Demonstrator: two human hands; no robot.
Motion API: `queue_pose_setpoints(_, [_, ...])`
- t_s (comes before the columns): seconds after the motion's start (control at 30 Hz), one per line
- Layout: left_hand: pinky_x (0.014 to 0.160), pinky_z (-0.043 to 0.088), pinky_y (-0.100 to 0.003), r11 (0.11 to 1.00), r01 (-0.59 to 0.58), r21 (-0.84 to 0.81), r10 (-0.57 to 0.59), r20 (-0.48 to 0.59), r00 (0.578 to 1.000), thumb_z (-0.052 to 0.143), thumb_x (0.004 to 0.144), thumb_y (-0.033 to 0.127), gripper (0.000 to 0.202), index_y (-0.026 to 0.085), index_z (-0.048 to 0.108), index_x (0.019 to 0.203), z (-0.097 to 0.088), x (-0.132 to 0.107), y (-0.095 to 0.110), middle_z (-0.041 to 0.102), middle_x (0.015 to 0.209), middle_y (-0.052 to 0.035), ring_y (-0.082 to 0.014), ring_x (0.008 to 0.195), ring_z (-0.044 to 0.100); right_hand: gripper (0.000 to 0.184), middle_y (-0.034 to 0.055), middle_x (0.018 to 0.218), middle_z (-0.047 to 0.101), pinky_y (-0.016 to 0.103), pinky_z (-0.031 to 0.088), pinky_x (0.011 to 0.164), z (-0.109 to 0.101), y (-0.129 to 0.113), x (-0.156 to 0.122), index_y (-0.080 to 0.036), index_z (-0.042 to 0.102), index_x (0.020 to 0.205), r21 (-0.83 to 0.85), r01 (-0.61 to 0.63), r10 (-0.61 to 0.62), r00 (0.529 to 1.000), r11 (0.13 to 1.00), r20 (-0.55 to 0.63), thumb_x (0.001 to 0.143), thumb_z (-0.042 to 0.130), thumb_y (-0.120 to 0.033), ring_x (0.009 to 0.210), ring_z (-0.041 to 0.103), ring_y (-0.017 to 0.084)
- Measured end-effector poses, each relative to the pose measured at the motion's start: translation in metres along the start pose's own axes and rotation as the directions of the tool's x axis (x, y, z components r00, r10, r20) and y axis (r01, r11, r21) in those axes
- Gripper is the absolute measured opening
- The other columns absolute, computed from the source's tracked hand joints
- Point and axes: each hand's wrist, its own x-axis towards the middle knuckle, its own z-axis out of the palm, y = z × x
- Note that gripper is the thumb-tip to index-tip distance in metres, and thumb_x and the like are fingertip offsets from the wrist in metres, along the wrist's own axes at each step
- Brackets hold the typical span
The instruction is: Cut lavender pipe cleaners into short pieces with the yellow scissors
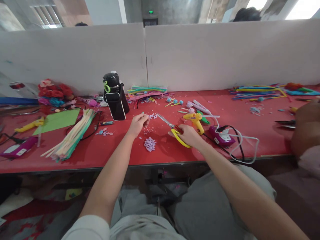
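My right hand (pixel 186 134) grips a pair of scissors (pixel 165 121) with yellow handles, the blades pointing up and left toward my other hand. My left hand (pixel 138 125) is closed in a pinch just left of the blade tips. A tiny green bit shows at its fingertips, but what it holds is too small to make out. Beside these fingers lie some small lilac pieces (pixel 153 116). Nearer to me is a heap of lilac cut pieces (pixel 150 144), with fine crumbs scattered above it on the red tabletop (pixel 165 156).
A yellow glue gun (pixel 196 120) and a purple power socket (pixel 221 136) with cables lie right of my hands. To the left stand a black bottle (pixel 115 100) and a bundle of pipe cleaners (pixel 72 135). Another person's arm (pixel 306 126) rests at far right. A white partition (pixel 200 56) runs behind.
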Motion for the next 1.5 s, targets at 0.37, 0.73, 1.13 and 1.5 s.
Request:
queue_pose_setpoints(0.37, [0.052,0.039,-0.027,0.996,-0.022,0.085,0.017,0.068,0.998,0.071,0.078,0.044,0.032,0.017,0.062,0.063,0.001,-0.008,-0.005,0.056,0.056,-0.0003,-0.0112,0.052,0.05,0.051,-0.0023,0.059,0.05,0.026,0.027,0.053,0.009,0.013,-0.019,-0.022,0.042,0.065,0.089,0.116,-0.11,0.992,0.989,-0.062,0.078,0.06,-0.068,0.054,0.039,0.011])
queue_pose_setpoints(0.73, [0.052,0.038,-0.027,0.992,-0.045,0.116,0.033,0.098,0.995,0.07,0.079,0.039,0.03,0.017,0.062,0.06,0.003,-0.012,-0.001,0.056,0.055,0.0,-0.0111,0.051,0.049,0.053,-0.0025,0.056,0.047,0.027,0.025,0.053,0.012,0.013,-0.019,-0.022,0.04,0.062,0.058,0.135,-0.13,0.988,0.989,-0.083,0.076,0.06,-0.069,0.053,0.037,0.011])
queue_pose_setpoints(1.13, [0.052,0.037,-0.029,0.997,0.002,0.083,-0.011,0.11,0.994,0.071,0.076,0.042,0.03,0.017,0.063,0.061,0.004,-0.013,-0.001,0.057,0.054,-0.0009,-0.0113,0.05,0.049,0.054,-0.0011,0.057,0.05,0.027,0.025,0.052,0.016,0.015,-0.017,-0.022,0.042,0.061,0.036,0.114,-0.11,0.99,0.993,-0.092,0.074,0.062,-0.07,0.053,0.038,0.012])
queue_pose_setpoints(1.5, [0.053,0.037,-0.028,0.997,-0.007,0.077,-0.003,0.132,0.991,0.072,0.076,0.042,0.032,0.017,0.062,0.06,0.005,-0.013,0.0,0.056,0.055,-0.0012,-0.0112,0.051,0.049,0.056,-0.002,0.054,0.046,0.027,0.026,0.052,0.014,0.012,-0.018,-0.023,0.039,0.059,0.049,0.09,-0.084,0.991,0.995,-0.105,0.073,0.061,-0.072,0.053,0.038,0.012])
